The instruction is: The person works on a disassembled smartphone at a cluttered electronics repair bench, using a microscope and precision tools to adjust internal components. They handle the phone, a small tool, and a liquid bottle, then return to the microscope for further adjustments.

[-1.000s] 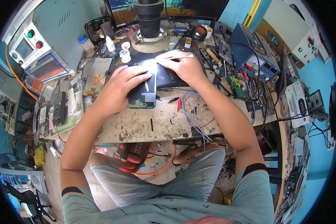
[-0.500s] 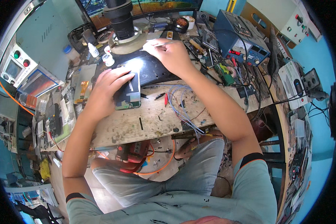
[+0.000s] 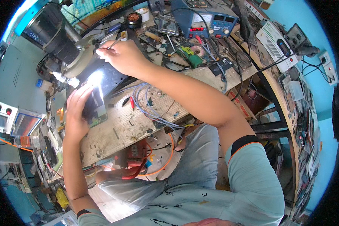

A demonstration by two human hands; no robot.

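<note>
A dark phone panel (image 3: pixel 97 110) with a pale strip rests partly on a black mat (image 3: pixel 115 78), its upper end washed out by bright light. My left hand (image 3: pixel 77 107) lies along the panel's left side, fingers stretched out and touching it. The thumb is hidden. Beyond the panel, above the mat, my right hand (image 3: pixel 121 54) pinches a thin metal tool (image 3: pixel 112 45); its exact kind does not show. Close to both hands stands a black microscope (image 3: pixel 56 35) on a round pale base. Small white bottles (image 3: pixel 72 81) stand beside that base.
Grey wires with red and black clips (image 3: pixel 132 102) lie on the wooden bench (image 3: pixel 113 132). A blue power supply (image 3: pixel 203 22) stands at the back. Loose parts and tools crowd the bench near a green-taped object (image 3: pixel 190 56). A machine with buttons (image 3: pixel 3 116) is at left.
The whole view has swung, so the bench and both hands appear farther left and tilted. The left hand stays on the panel, and the right hand still grips the thin tool.
</note>
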